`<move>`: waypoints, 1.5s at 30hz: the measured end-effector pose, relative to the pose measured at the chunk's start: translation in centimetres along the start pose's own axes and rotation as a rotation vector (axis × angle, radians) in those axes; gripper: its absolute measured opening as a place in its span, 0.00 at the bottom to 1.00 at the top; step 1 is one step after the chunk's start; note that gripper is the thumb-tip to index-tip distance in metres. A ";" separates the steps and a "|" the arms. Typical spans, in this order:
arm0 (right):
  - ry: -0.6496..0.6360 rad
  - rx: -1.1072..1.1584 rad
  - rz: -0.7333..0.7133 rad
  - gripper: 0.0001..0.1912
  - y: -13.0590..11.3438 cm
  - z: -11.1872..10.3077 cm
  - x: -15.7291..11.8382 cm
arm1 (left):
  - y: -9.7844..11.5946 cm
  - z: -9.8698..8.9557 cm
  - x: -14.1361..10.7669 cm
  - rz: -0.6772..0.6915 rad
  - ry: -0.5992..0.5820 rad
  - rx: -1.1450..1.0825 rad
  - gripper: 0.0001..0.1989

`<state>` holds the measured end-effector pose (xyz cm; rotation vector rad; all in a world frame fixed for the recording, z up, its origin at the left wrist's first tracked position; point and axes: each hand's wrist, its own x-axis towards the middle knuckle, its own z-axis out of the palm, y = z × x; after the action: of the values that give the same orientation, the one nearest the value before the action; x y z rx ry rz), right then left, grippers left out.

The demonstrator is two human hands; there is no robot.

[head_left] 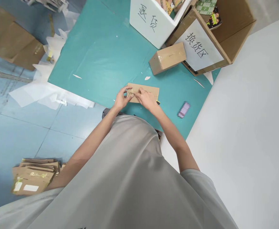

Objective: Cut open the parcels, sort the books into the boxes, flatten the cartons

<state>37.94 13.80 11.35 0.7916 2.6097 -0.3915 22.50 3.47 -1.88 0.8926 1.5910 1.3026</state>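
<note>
A small, flat-looking cardboard box [154,90] with shiny tape at its left end lies near the front edge of the green table. My left hand [122,99] is closed around that taped end, thumb in front and fingers behind. Over the middle of the box, my right hand [147,98] has its fingers pinched together, their tips close to the tape and to my left thumb. What is between them is too small to make out. A small black and yellow end [158,102] pokes out beside the right wrist; the rest of it is hidden.
Behind stand a taped carton [170,57], a white bin [149,24] and a large open box [227,47], both with handwritten labels. A blurred purple item [183,109] lies to the right. Flattened cartons [34,178] are stacked on the floor at left; white paper [46,92] hangs by the table.
</note>
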 end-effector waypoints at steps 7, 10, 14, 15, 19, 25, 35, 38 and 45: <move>-0.040 -0.029 -0.041 0.26 0.2 -0.1 1.5 | -0.4 -0.1 0.3 0.017 -0.012 -0.034 0.29; -0.039 -0.039 -0.051 0.26 0.2 -0.3 1.7 | -0.4 -0.1 0.3 0.016 -0.016 -0.035 0.29; -0.046 -0.033 -0.068 0.26 0.5 -0.4 1.9 | -0.2 -0.1 0.3 0.004 -0.017 -0.043 0.29; -0.051 -0.029 -0.072 0.25 0.6 -0.4 1.9 | -0.1 -0.2 0.3 0.003 -0.019 -0.045 0.29; -0.057 -0.016 -0.079 0.25 0.7 -0.6 2.1 | 0.0 -0.3 0.3 0.009 -0.029 -0.032 0.29; -0.060 -0.026 -0.096 0.26 0.2 -0.7 2.4 | -0.1 -0.4 0.4 0.010 -0.030 -0.015 0.29; -0.070 -0.021 -0.077 0.25 0.4 -0.5 2.3 | 0.0 -0.5 0.3 -0.004 -0.022 0.010 0.28; -0.080 -0.040 -0.071 0.24 0.3 -0.7 2.3 | 0.0 -0.4 0.4 -0.004 -0.023 -0.008 0.29; -0.114 -0.113 -0.081 0.25 -0.6 -2.0 2.0 | -0.4 -0.4 0.5 -0.012 -0.020 -0.017 0.29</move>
<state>35.48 14.98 12.38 0.6098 2.5374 -0.3001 22.00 3.69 -2.31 0.8820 1.5651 1.2929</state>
